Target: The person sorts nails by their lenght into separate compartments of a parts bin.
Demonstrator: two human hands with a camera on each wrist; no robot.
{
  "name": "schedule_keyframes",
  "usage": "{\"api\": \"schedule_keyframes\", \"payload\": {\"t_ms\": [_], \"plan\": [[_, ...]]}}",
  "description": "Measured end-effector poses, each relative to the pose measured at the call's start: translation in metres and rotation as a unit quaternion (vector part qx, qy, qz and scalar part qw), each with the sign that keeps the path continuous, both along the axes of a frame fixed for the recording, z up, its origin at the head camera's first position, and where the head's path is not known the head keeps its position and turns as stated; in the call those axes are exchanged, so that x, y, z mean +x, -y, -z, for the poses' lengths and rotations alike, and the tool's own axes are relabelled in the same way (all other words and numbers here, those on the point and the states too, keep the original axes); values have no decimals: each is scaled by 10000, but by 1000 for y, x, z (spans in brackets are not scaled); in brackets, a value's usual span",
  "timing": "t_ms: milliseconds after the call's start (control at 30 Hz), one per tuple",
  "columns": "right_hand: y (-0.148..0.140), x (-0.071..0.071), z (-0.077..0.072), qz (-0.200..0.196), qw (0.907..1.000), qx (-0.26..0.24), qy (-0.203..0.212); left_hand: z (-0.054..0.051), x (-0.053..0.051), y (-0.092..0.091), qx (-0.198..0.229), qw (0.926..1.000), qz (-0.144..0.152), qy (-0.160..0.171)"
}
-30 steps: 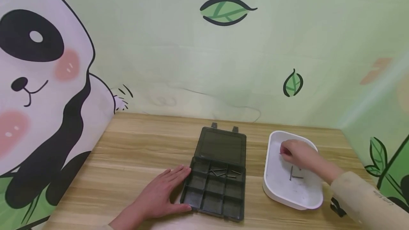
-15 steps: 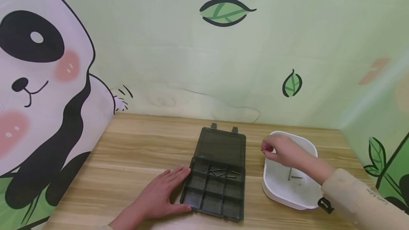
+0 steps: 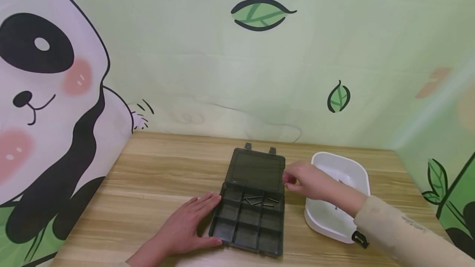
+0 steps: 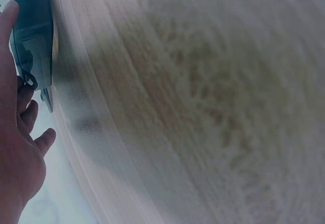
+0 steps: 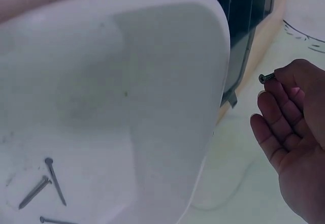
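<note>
Right hand (image 3: 302, 180) pinches a screw (image 5: 267, 77) near the lid (image 3: 255, 169) of the organizer box (image 3: 246, 234); left hand (image 3: 182, 225), fingers extended, touches box's left side. Best: firm pinch on shaft, stay low, brace box against sliding.

A large cartoon panda (image 3: 67, 108) and green leaves (image 3: 259, 15) decorate the pale wall (image 3: 193, 61) beyond the wood-grain table (image 3: 159, 166).

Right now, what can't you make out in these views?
Head: held screw, too small.
Right wrist: its tip, hidden by the right grip.
Head: loose screws in tray, mostly hidden by right forearm.
Right wrist: lowest screw, tip cut off by bottom edge.
Left wrist: box, cut off by top edge.
</note>
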State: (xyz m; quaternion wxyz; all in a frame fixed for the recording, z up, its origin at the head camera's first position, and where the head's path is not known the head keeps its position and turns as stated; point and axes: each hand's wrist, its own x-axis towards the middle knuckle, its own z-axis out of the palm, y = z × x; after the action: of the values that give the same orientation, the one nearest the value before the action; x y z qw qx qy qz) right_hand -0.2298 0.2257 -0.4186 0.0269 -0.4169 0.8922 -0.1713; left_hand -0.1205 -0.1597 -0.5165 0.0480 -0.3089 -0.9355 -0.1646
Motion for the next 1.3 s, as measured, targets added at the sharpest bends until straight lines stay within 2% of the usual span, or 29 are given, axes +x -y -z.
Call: {"api": "schedule_keyframes", "payload": {"t_ms": [267,567,933,1300], "plan": [[19,5,10,-436,9990,93,45,1,0,0,25,10000,40,-14],[27,7,22,-723,9961,416,-293,1,0,0,59,10000,45,-20],[26,6,23,-605,9970,488,36,0,0,0,40,10000,29,65],[8,4,11,-299,9990,311,120,-2,-1,-1,81,9998,2,206]]}}
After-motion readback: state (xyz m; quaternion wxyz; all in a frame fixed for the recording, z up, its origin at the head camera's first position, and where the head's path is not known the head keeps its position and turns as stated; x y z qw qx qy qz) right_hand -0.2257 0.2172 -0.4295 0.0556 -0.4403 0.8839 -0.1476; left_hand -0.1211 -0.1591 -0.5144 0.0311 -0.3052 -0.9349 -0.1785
